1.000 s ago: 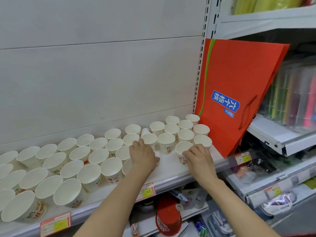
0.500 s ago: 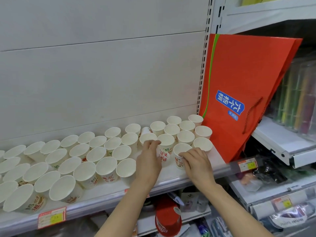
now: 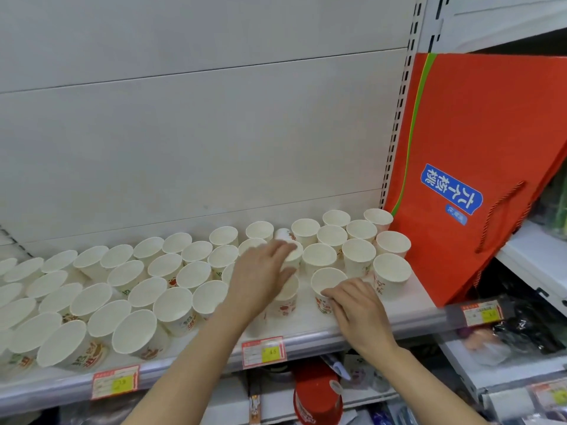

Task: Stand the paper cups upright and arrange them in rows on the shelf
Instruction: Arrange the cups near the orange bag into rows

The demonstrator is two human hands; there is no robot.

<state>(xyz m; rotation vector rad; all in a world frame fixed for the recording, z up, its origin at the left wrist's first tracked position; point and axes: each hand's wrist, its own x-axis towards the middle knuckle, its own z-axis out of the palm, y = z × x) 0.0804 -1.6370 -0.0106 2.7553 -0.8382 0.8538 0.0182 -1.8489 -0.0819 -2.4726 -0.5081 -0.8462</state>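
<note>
While the right hand (image 3: 357, 308) grips a cup (image 3: 327, 286) near the shelf (image 3: 352, 328) front edge, the left hand (image 3: 260, 279) lies relaxed, fingers over another cup (image 3: 288, 297). One cup (image 3: 283, 234) lies tipped near the back.

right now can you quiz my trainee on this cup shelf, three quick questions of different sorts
1. True or false: the right hand rests on the rim of a front-row white paper cup.
2. What leans at the right end of the white metal shelf: A a red paper gift bag, B a blue box, C a green bottle?
3. Fill in: one small cup near the left hand is not upright but ____.

Key: 1 true; 2 A; 3 tipped over.
</note>
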